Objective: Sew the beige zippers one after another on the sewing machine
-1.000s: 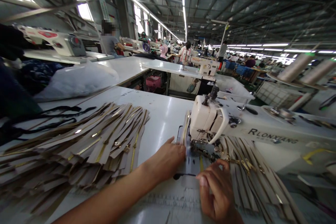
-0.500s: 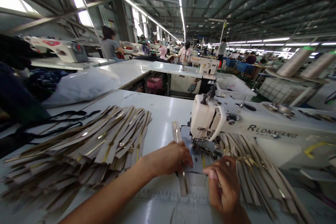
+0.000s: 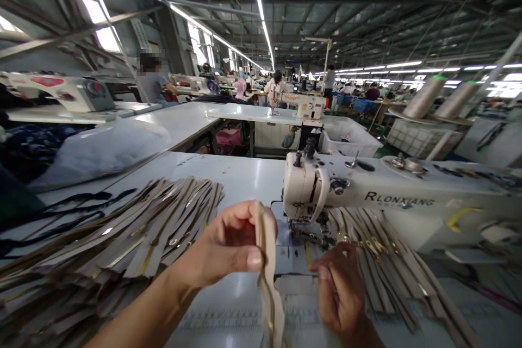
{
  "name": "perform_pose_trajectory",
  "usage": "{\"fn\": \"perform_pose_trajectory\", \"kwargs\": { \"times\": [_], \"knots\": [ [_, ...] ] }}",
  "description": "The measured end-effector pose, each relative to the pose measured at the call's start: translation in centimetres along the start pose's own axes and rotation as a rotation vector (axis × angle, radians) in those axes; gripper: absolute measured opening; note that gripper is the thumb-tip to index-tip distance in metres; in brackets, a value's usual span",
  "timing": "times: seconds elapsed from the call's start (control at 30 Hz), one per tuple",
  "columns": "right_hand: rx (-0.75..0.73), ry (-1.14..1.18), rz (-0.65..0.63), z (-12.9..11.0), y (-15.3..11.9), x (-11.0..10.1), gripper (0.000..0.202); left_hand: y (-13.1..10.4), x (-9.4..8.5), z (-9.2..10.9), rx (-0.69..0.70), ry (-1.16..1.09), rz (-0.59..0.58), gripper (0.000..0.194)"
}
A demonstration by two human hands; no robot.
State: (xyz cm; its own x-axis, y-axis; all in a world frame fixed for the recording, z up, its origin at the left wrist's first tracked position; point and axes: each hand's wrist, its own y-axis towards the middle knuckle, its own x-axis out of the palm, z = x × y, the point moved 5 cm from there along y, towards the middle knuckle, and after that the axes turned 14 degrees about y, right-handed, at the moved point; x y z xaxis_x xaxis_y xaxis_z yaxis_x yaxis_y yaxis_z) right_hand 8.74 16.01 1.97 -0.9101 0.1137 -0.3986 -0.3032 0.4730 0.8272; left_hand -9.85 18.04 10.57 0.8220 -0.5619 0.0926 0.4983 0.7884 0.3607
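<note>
Your left hand point(image 3: 228, 247) pinches a long beige fabric zipper strip with brass teeth point(image 3: 267, 272) between thumb and fingers, lifted clear of the glossy white surface point(image 3: 244, 174); the strip hangs down past the bottom edge of the view, so you cannot see where its free end lies. Your right hand point(image 3: 340, 296) is loosely curled low on the surface, just in front of the cream-coloured industrial sewing machine point(image 3: 367, 193). Whether it holds anything I cannot tell; its fingers are bent inward and nothing shows between them.

The likeliest trouble is the dangling strip. It hangs close to the machine's presser foot and needle area point(image 3: 312, 231), and a swing toward it could catch the tape or the brass teeth on the metal parts there. Your grip is only a fingertip pinch near the top, so a snag lower down would probably pull the strip out of your left hand.

The fanned stack of beige zipper strips on the left of the surface point(image 3: 122, 244) lies near your left forearm; an elbow dragged across could scatter it. A second fan of beige zipper strips under the machine's arm point(image 3: 391, 269) spreads just beside your right hand, and the strips overlap, so one strip tugged there may drag its neighbours.

Your right fingers sit near the needle area; keep them apart from it.
</note>
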Motion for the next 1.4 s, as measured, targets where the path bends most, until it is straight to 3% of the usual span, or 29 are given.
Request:
{"fn": "perform_pose_trajectory", "kwargs": {
  "times": [0.07, 0.17, 0.2, 0.33, 0.43, 0.57, 0.67, 0.73, 0.8, 0.97, 1.4],
  "knots": [
    [0.022, 0.008, 0.007, 0.2, -0.1, 0.0, 0.021, 0.3, 0.6, -2.2, -0.181, -0.058, -0.001, 0.029],
    [0.085, 0.015, -0.012, 0.6, -0.1, 0.3, 0.022, 0.2, 1.3, -7.3, -0.539, 0.150, -0.040, 0.033],
    [0.128, 0.003, -0.034, 0.9, -0.1, 0.6, 0.023, 0.2, 1.0, -8.9, -0.619, 0.241, 0.007, 0.034],
    [0.324, -0.079, -0.115, 2.2, -0.3, 2.2, 0.021, -0.1, -1.1, -13.8, -0.691, 0.440, 0.224, 0.031],
    [0.396, -0.076, -0.099, 3.1, -0.9, 3.2, 0.010, -0.3, -2.1, -15.4, -0.692, 0.491, 0.263, 0.024],
    [0.459, -0.071, -0.097, 3.9, -1.8, 4.1, 0.013, -0.6, -2.1, -14.9, -0.739, 0.707, 0.221, 0.016],
    [0.502, -0.112, -0.100, 4.1, -2.1, 4.2, 0.017, -0.4, -2.0, -12.9, -0.611, 1.133, 0.206, 0.027],
    [0.522, -0.154, -0.106, 4.2, -2.1, 4.1, 0.018, -0.1, -1.5, -12.1, -0.471, 1.289, 0.131, 0.022],
    [0.528, -0.204, -0.118, 4.1, -2.0, 4.0, 0.017, 0.2, -0.9, -11.9, -0.356, 1.323, 0.021, 0.012],
    [0.511, -0.298, -0.195, 4.0, -1.4, 4.1, 0.018, 0.6, -0.3, -11.9, -0.189, 1.392, -0.120, 0.019],
    [0.523, -0.354, -0.239, 4.0, -1.4, 4.2, 0.020, 0.7, 0.3, -12.0, -0.100, 1.527, -0.247, 0.018]
  ]
}}
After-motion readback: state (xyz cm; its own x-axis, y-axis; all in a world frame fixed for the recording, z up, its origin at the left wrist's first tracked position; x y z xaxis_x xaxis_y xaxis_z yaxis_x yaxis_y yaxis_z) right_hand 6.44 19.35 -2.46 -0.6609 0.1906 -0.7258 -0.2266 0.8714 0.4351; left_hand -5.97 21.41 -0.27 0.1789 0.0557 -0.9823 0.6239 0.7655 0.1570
